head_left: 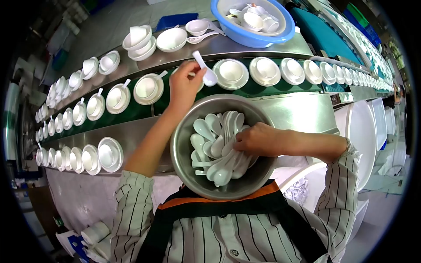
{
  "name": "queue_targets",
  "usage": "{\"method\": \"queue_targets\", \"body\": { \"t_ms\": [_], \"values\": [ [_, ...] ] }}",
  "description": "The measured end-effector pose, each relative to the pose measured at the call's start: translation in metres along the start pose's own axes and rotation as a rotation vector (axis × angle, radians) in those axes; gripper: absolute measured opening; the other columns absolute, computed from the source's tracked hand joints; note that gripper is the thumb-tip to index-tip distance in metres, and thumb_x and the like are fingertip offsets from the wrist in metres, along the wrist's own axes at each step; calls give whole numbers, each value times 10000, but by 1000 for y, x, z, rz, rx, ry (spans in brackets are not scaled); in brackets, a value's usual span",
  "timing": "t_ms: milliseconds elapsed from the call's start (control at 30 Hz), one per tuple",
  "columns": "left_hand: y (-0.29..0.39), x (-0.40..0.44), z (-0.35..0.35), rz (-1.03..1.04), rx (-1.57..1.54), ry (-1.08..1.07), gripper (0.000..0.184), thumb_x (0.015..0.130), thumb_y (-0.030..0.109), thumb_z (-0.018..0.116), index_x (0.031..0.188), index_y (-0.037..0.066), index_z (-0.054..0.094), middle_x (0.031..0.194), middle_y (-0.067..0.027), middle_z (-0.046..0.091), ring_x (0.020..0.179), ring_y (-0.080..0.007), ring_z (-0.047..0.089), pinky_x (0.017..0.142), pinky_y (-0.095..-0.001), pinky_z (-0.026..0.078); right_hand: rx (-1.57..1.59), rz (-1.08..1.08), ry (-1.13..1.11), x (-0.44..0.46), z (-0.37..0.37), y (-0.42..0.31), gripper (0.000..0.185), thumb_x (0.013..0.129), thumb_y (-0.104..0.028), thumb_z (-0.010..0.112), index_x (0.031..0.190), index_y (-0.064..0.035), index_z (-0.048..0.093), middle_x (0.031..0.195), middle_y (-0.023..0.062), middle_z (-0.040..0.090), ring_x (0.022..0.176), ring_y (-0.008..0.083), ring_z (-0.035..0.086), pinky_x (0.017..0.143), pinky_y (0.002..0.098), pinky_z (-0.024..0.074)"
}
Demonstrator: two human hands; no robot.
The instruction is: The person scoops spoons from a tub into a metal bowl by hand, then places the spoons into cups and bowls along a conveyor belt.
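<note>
Pinched in my left hand (186, 82) is a white soup spoon (209, 75), tilted over the green conveyor belt (175, 101) in front of a cup set on a saucer (232, 73). A cup beneath the hand is mostly hidden. Against my front stands a large steel bowl (181, 168) holding a heap of white soup spoons (222, 173). My right hand (256, 139) is inside this bowl, its fingers curled onto spoons at the heap's right side; the fingertips are partly covered.
Cup-and-saucer sets (148, 89) line the belt; those on the left have spoons. Bowls (109, 154) stand along the near steel ledge, more bowls (171, 39) on the far ledge. A blue basin (287, 34) of crockery sits at the back. White tubs (362, 138) stand right.
</note>
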State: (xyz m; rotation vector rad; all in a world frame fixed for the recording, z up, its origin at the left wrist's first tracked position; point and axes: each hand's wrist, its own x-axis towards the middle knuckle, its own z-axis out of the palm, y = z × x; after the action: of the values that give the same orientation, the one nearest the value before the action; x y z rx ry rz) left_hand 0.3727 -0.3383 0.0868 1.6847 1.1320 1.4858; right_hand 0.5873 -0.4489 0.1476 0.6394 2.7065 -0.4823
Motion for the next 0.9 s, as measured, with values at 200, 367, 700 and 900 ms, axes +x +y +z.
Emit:
{"method": "queue_targets", "body": {
  "t_ms": [200, 367, 700, 900],
  "values": [
    [-33, 83, 41, 410, 463, -162, 123, 789, 91, 637, 877, 5, 631, 839, -140, 624, 727, -312, 604, 654, -354, 468, -133, -184, 194, -17, 12, -1, 203, 717, -90, 617, 920, -82, 619, 837, 76, 590, 744, 225, 642, 609, 339, 525],
    [-75, 85, 59, 193, 610, -596, 216, 802, 137, 621, 982, 19, 642, 905, -158, 628, 841, -334, 599, 731, -394, 465, 312, -30, 521, -24, -26, 19, 106, 774, -66, 651, 871, -53, 609, 857, 47, 631, 708, 183, 645, 608, 321, 523],
    [77, -4, 30, 38, 438, -909, 330, 784, 355, 668, 755, 32, 607, 766, -138, 606, 746, -289, 589, 636, -408, 453, 1366, 346, 1160, 58, 11, 220, 195, 840, -55, 636, 1004, 49, 630, 909, 107, 660, 802, 164, 658, 709, 244, 566],
    [82, -98, 39, 244, 542, -1043, 329, 714, 298, 734, 729, -6, 608, 714, -173, 611, 736, -336, 619, 641, -429, 492, 658, 646, 1045, 21, -3, 183, 551, 781, -252, 721, 1199, 40, 513, 980, 162, 645, 640, 170, 651, 567, 265, 533]
  ]
}}
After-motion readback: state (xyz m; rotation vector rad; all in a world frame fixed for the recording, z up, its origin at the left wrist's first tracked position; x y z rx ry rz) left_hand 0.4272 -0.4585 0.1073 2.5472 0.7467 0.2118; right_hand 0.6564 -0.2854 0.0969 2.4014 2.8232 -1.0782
